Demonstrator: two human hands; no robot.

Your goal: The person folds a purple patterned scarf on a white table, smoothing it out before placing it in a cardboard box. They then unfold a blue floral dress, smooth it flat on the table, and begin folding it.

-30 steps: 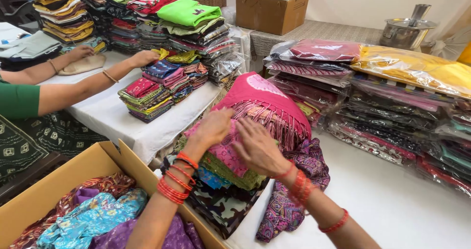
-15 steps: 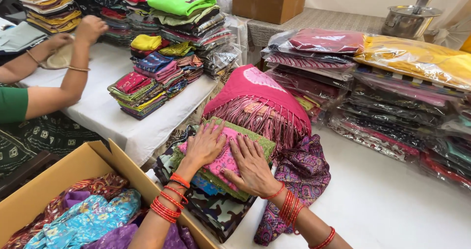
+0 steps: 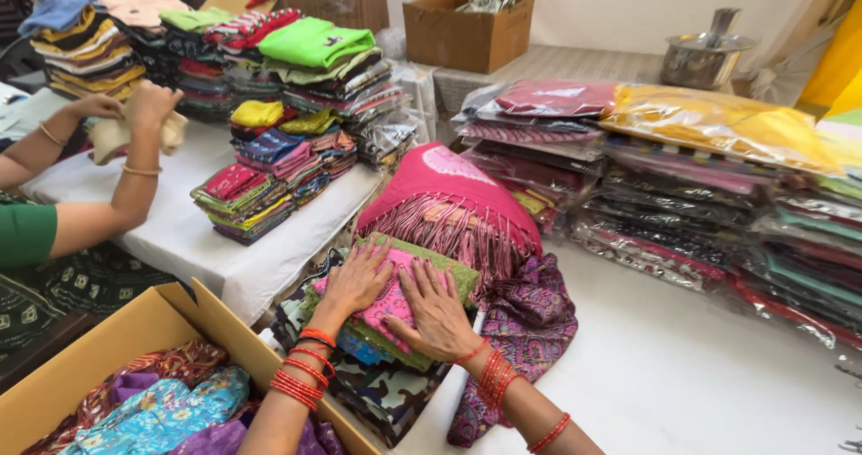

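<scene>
A folded pink patterned cloth (image 3: 395, 298) lies on top of a green-edged folded fabric (image 3: 453, 271), which crowns a low pile of printed textiles on the white desk (image 3: 682, 374). Both hands lie directly on the pink cloth, side by side. The left hand (image 3: 356, 280) is flat, fingers spread and pointing away from the person, palm pressed on the near-left part of the cloth. The right hand (image 3: 435, 307) is likewise open and flat, fingers fanned, resting on the cloth's right part just beside the left; neither hand grips anything. Red bangles (image 3: 301, 379) circle both wrists. Just behind the pile stands a magenta fringed shawl (image 3: 449, 199), and a purple paisley cloth (image 3: 530, 320) lies to its right. An open cardboard box of bright fabrics (image 3: 117, 365) sits at the near left. Across the desk another person's hands (image 3: 135, 109) hold a beige cloth.
</scene>
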